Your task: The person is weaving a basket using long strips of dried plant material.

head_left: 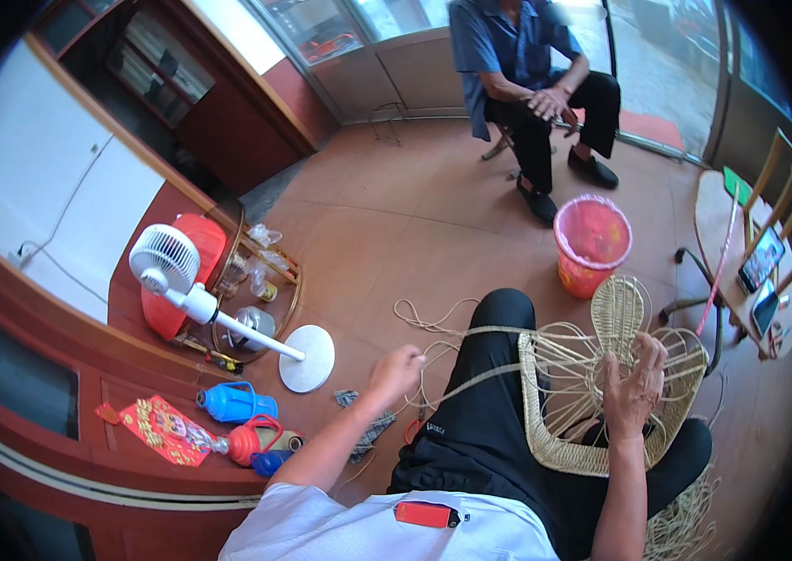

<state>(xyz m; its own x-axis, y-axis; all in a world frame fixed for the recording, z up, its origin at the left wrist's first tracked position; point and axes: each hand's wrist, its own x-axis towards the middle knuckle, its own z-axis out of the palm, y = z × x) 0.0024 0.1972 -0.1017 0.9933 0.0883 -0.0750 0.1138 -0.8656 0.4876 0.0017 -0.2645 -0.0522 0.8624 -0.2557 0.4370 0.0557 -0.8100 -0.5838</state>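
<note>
A half-woven wicker piece (538, 439) rests on my lap, with a thick braided rim, loose strands crossing its open middle and a rounded woven panel (618, 313) at its far side. My right hand (634, 388) is over its right part, fingers curled among the strands; their tips are partly hidden. Out to the left, my left hand (396, 374) is raised with its fingers closed. Pale cane strands (433, 323) run from the wicker across my left thigh and loop beside that hand. Whether one is pinched in the fingers is too small to tell.
A red bucket (592, 243) stands ahead, near a seated person (532, 93). At right, phones lie on a chair (733, 280). A white fan (305, 358), a blue kettle (237, 402) and a red one (251, 441) stand left. Loose cane (686, 524) lies at lower right.
</note>
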